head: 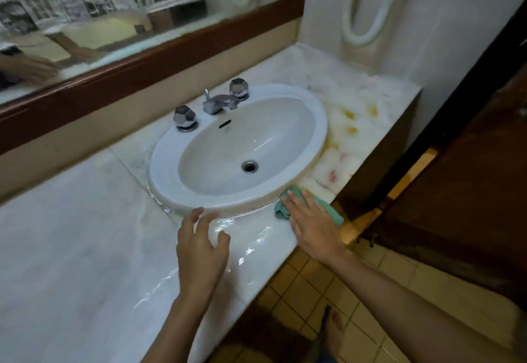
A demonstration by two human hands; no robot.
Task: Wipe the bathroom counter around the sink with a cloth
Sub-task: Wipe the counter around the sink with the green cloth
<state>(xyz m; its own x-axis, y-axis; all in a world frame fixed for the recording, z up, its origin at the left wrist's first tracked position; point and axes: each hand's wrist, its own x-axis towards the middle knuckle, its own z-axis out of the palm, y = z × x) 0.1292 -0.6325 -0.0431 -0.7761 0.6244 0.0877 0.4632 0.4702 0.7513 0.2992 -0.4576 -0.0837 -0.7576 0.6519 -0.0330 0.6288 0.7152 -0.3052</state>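
On the marble table, the right hand presses the cloth with a flat, open grip at the sink front-right rim (left hand loose, empty), yellow stains lying beyond.

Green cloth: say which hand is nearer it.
Right. The right hand presses on the green cloth; the left hand is apart, at the front of the sink.

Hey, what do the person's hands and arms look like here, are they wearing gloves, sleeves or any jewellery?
Nothing worn shows. The left hand and right hand are bare, with no gloves, and no ring, watch or bracelet is visible. The left forearm and right forearm are uncovered as far as the frame's lower edge, so no sleeve is in view.
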